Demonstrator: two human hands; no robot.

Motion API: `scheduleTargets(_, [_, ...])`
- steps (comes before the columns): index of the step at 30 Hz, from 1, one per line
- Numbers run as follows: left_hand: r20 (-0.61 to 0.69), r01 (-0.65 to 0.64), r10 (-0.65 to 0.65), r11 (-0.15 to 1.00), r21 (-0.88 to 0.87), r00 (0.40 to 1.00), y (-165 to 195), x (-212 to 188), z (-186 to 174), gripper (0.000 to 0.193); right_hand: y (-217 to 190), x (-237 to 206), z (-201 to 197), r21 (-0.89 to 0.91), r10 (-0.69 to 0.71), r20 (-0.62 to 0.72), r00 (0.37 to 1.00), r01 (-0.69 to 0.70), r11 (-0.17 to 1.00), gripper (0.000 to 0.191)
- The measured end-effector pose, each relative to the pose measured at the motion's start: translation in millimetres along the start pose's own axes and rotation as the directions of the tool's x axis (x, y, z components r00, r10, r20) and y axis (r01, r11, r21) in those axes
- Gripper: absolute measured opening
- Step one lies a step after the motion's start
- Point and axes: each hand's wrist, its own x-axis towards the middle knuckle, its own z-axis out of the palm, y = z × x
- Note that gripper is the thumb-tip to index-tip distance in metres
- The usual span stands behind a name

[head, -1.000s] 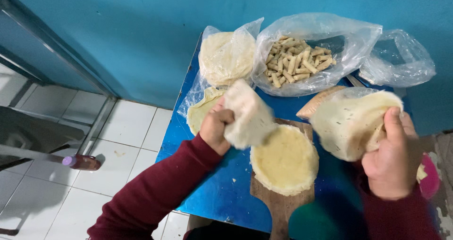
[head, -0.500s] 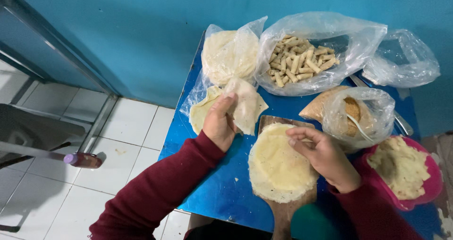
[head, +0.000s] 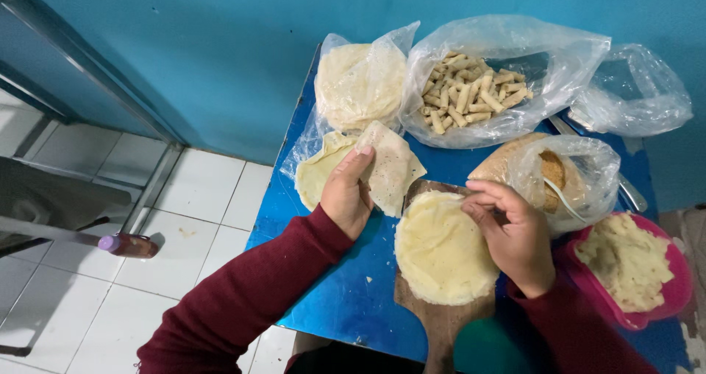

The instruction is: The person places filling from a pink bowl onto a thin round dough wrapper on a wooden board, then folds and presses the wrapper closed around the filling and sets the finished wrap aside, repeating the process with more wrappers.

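the wooden paddle board (head: 440, 322) lay nearest, at six o'clock on the blue table (head: 346, 300), its handle pointing toward the person. a round pale wrapper (head: 440, 253) covered the board's wide end. the right hand (head: 511, 234) rested at the wrapper's three o'clock edge, fingers curled and fingertips (head: 471, 205) pinching at the upper rim of the sheet; how firmly they gripped could not be told. the left hand (head: 349, 194), at nine o'clock of the board, was partly closed, thumb and fingers holding a folded wrapper (head: 393, 166) by its left edge, lifted off another flat wrapper (head: 316, 172) lying on clear plastic beneath it. both arms wore maroon sleeves (head: 243, 300).

at four o'clock of the board stood a pink bowl (head: 673, 300) of pale mashed filling (head: 625, 260). just beyond the right hand, at one o'clock, sat a clear bag of brown crumbs (head: 551, 172) with a white utensil inside. farther off, at twelve o'clock, a plastic bag of finished rolls (head: 471, 94) leaned by the blue wall; at eleven o'clock a bag held a stack of wrappers (head: 357, 83); at two o'clock lay an almost empty clear bag (head: 636, 94). at nine o'clock, down on the tiled floor, lay a small purple-capped bottle (head: 129, 245).
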Motion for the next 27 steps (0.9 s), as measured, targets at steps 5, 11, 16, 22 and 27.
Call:
scheduleTargets(5, [0.007,-0.022,0.022,0.999,0.04,1.0,-4,1,-5,0.032,-1,4,0,-0.166,0.019,-0.071,0.997,-0.03,0.986,0.029])
scheduleTargets(11, [0.039,-0.01,0.01,1.0,0.003,0.999,-4,0,-4,0.033,-4,5,1,-0.203,0.0,-0.047,0.999,-0.009,0.979,0.027])
scheduleTargets(16, [0.038,-0.019,0.019,1.0,0.011,0.999,-3,-1,1,0.035,-14,5,9,-0.526,-0.416,0.018,0.909,0.363,0.769,0.023])
scheduleTargets(22, [0.024,-0.031,0.029,0.998,0.059,0.999,-3,-4,2,0.035,-31,3,22,-0.524,-0.37,0.208,0.905,0.423,0.739,0.027])
scheduleTargets(27, [0.029,-0.034,0.032,0.997,0.069,0.999,-8,-2,-3,0.033,-33,6,25,-0.475,-0.374,0.191,0.907,0.419,0.774,0.014])
